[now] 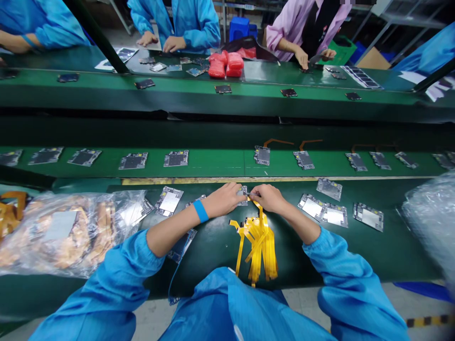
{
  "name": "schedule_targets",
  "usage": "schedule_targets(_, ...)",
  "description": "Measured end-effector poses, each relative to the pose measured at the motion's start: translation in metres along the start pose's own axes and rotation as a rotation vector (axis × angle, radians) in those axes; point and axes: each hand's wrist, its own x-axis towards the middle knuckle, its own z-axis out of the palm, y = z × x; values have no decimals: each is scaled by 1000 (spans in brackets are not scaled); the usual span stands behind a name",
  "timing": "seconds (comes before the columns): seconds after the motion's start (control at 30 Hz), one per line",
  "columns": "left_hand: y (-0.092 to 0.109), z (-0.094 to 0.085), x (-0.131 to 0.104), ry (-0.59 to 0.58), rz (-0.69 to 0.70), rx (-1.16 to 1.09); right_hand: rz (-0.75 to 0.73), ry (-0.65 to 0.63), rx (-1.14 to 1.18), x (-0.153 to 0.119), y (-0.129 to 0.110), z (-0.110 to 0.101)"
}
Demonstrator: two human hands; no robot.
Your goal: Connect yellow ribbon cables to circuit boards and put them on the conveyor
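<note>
Circuit board mostly hidden by left fingers, grip unclear, right fingers around an indistinct slim item.

Your left hand at a board on the counter; your right hand pinches a thin dark piece at its edge. Yellow strips heaped just nearer you. Clear bag, left. More boards in a row on the green belt beyond.

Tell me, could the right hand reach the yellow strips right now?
Probably yes: the yellow strips lie close to the right hand with nothing visible in between, though that hand looks busy at a circuit board.
</note>
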Motion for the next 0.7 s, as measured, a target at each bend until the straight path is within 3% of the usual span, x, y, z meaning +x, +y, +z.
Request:
schedule_targets(0.3, 4, 0, 1, 18, 12, 26, -13, 17, -29, -3, 2, 5)
schedule_targets(0.47, 4, 4, 3, 27, 22, 56, -128, 144, -32, -9, 9, 7)
schedule_targets(0.7, 4, 3, 3, 38, 25, 88, -222, 117, -32, -3, 8, 14)
